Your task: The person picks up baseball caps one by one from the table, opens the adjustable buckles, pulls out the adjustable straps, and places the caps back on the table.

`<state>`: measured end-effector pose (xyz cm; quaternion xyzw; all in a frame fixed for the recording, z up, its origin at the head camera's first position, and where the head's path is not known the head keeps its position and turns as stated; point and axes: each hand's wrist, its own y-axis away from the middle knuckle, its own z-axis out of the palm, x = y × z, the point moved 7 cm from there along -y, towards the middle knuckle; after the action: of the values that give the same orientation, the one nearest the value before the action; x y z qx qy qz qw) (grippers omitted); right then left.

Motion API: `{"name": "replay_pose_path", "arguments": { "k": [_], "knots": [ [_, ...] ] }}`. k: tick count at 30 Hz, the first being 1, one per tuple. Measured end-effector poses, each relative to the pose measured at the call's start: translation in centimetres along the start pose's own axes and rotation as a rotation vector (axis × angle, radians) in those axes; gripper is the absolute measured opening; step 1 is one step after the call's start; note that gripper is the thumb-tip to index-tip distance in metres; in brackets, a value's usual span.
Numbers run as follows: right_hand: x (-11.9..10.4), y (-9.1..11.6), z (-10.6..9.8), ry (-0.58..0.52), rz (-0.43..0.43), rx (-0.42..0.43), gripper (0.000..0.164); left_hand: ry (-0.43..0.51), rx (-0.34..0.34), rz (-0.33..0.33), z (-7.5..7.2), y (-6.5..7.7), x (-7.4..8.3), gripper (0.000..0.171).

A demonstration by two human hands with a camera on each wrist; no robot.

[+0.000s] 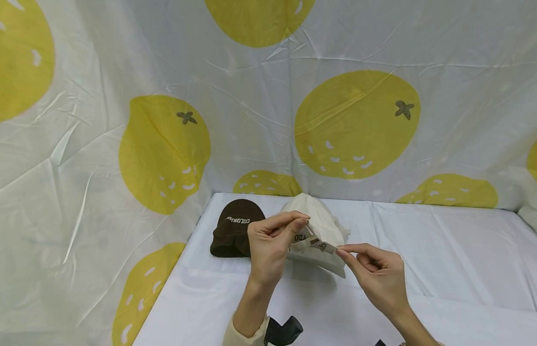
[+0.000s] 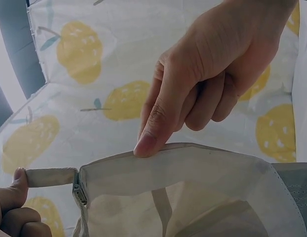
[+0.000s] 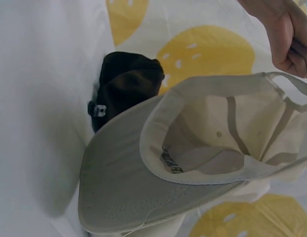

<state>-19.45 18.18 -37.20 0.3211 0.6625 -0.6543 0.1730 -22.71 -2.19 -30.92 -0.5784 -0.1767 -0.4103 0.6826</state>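
Observation:
A cream baseball cap (image 2: 217, 163) is held up over the table, its hollow inside facing the right wrist camera and its brim (image 3: 123, 158) pointing down. With thumb and fingers, my left hand (image 1: 270, 245) pinches the rim at its back opening. My right hand (image 1: 376, 274) pinches the free end of the fabric strap (image 2: 49, 177), pulled straight out from a small metal buckle (image 2: 80, 190). Close behind, a second cream cap (image 1: 313, 211) sits on the table, partly covered by the held one. Dark lettering shows between the hands.
A dark brown cap (image 1: 240, 216) with white lettering lies left of my left hand, partly hidden by it. White cloth covers the table (image 1: 424, 269). Lemon-print curtains (image 1: 259, 120) hang behind and at the left. A black device (image 1: 285, 331) sits at my left wrist.

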Motion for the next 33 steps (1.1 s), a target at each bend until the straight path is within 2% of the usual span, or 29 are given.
{"name": "replay_pose_path", "arguments": {
  "k": [6,13,22,33],
  "knots": [
    [-0.07,0.06,-0.01,0.006,-0.001,-0.004,0.038,0.018,-0.015,0.042,0.08,-0.07,0.17,0.022],
    [-0.18,0.09,0.04,-0.008,-0.014,-0.007,0.039,0.012,-0.009,0.02,0.05,-0.08,0.19,0.026],
    [-0.47,0.0,0.06,-0.013,-0.035,-0.009,0.04,-0.001,-0.018,0.058,-0.01,-0.09,0.36,0.024],
    [-0.59,-0.08,0.19,-0.021,-0.053,-0.017,0.041,-0.002,0.012,0.04,-0.31,-0.07,0.28,0.027]
  ]
}}
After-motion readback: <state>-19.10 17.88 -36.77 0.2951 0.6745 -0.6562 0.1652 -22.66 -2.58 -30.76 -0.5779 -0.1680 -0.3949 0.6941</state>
